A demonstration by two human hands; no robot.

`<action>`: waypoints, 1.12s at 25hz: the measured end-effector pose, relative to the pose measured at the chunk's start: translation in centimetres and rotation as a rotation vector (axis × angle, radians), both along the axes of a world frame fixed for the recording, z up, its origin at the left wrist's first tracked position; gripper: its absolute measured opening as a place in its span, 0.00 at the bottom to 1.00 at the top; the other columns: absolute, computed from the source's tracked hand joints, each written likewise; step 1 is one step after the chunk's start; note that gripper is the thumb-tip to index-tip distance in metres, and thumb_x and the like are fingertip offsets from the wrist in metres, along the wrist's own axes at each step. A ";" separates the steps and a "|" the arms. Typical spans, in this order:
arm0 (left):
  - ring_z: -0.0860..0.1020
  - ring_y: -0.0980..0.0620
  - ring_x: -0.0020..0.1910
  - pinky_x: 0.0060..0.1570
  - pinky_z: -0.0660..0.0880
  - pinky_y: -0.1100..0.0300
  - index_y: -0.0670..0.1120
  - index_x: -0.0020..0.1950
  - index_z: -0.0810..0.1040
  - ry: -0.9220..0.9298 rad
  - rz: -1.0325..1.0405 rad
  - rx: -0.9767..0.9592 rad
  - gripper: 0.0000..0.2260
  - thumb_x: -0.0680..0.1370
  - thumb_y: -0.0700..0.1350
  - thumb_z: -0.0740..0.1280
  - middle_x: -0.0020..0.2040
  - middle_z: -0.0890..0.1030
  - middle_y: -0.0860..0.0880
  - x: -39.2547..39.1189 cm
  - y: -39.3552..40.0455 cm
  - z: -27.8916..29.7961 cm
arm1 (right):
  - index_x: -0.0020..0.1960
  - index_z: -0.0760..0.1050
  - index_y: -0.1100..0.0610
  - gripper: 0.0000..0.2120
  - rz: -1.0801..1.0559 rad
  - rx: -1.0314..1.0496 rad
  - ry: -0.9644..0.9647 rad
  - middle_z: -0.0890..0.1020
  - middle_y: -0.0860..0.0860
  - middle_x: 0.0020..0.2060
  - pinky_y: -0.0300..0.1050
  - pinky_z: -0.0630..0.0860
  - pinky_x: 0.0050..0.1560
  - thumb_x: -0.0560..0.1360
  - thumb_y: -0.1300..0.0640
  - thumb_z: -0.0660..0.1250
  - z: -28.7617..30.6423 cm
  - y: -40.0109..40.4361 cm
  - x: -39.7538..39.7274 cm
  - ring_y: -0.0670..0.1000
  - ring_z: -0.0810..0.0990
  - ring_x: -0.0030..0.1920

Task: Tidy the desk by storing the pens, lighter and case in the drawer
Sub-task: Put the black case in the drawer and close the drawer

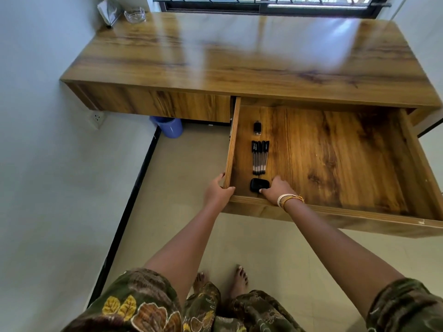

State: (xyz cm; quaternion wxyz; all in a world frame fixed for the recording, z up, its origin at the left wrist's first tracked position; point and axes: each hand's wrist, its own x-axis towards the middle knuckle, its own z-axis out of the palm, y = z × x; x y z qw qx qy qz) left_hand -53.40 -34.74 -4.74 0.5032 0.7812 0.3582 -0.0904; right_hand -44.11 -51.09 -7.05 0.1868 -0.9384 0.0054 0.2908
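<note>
Two hands are seen at the open drawer [335,161]: its near-left corner is gripped by the left hand [218,191], and the black case [258,184] inside is pinched by the right hand [277,190]. Beyond the case, pens [259,157] and lighter [257,127] are laid along the left wall.

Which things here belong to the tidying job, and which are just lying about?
Job:
small black lighter
clear black-capped pens
rounded black case
open wooden drawer

Lying about:
clear glass ashtray
blue plastic bin
white wall socket
</note>
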 end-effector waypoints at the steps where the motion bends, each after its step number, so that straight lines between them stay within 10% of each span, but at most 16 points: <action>1: 0.77 0.50 0.53 0.44 0.75 0.62 0.51 0.76 0.62 -0.008 0.029 -0.013 0.28 0.78 0.48 0.67 0.67 0.74 0.45 -0.6 -0.3 0.0 | 0.64 0.68 0.61 0.23 0.036 -0.029 -0.030 0.76 0.60 0.58 0.53 0.75 0.53 0.76 0.47 0.64 0.4 -0.3 -0.6 0.61 0.77 0.57; 8: 0.74 0.46 0.63 0.61 0.75 0.51 0.51 0.73 0.69 -0.081 0.178 -0.073 0.21 0.80 0.43 0.64 0.68 0.73 0.46 -3.6 -2.0 1.4 | 0.55 0.77 0.57 0.26 0.261 -0.209 -0.520 0.82 0.57 0.49 0.50 0.69 0.46 0.81 0.43 0.45 0.7 -1.6 -6.6 0.59 0.79 0.49; 13: 0.74 0.44 0.63 0.59 0.74 0.47 0.50 0.70 0.69 -0.033 0.248 -0.462 0.19 0.81 0.39 0.61 0.67 0.75 0.46 -10.2 -4.0 1.4 | 0.75 0.59 0.56 0.31 0.349 -0.155 -0.709 0.65 0.60 0.72 0.60 0.62 0.70 0.75 0.45 0.60 -1.6 -3.8 -12.9 0.63 0.64 0.71; 16: 0.75 0.42 0.64 0.64 0.71 0.43 0.46 0.66 0.72 0.068 0.279 -0.576 0.13 0.82 0.42 0.58 0.65 0.77 0.43 -12.3 -6.1 1.1 | 0.69 0.66 0.59 0.26 0.301 0.000 -0.670 0.60 0.60 0.74 0.55 0.71 0.62 0.74 0.52 0.64 -2.1 -4.9 -16.2 0.60 0.70 0.66; 20: 0.74 0.42 0.66 0.65 0.70 0.44 0.42 0.69 0.69 0.078 0.361 -0.669 0.15 0.83 0.43 0.57 0.67 0.76 0.42 -11.4 -7.9 1.3 | 0.66 0.70 0.61 0.24 -0.389 0.537 -0.152 0.76 0.61 0.61 0.53 0.74 0.58 0.74 0.50 0.66 -1.7 -7.2 -15.3 0.59 0.77 0.54; 24: 0.71 0.40 0.68 0.66 0.69 0.42 0.43 0.73 0.63 0.032 0.534 -0.878 0.22 0.81 0.47 0.61 0.70 0.70 0.39 -7.8 -9.5 1.8 | 0.73 0.59 0.54 0.41 -1.383 1.411 0.356 0.63 0.61 0.68 0.64 0.71 0.62 0.68 0.39 0.71 0.2 -11.0 -11.1 0.65 0.67 0.65; 28: 0.65 0.35 0.72 0.65 0.68 0.34 0.45 0.76 0.56 0.003 0.655 -1.029 0.32 0.77 0.51 0.68 0.74 0.62 0.37 -3.9 -12.0 3.1 | 0.75 0.55 0.52 0.38 -1.526 1.491 0.353 0.58 0.59 0.73 0.73 0.68 0.61 0.73 0.36 0.63 2.8 -12.7 -6.2 0.69 0.62 0.70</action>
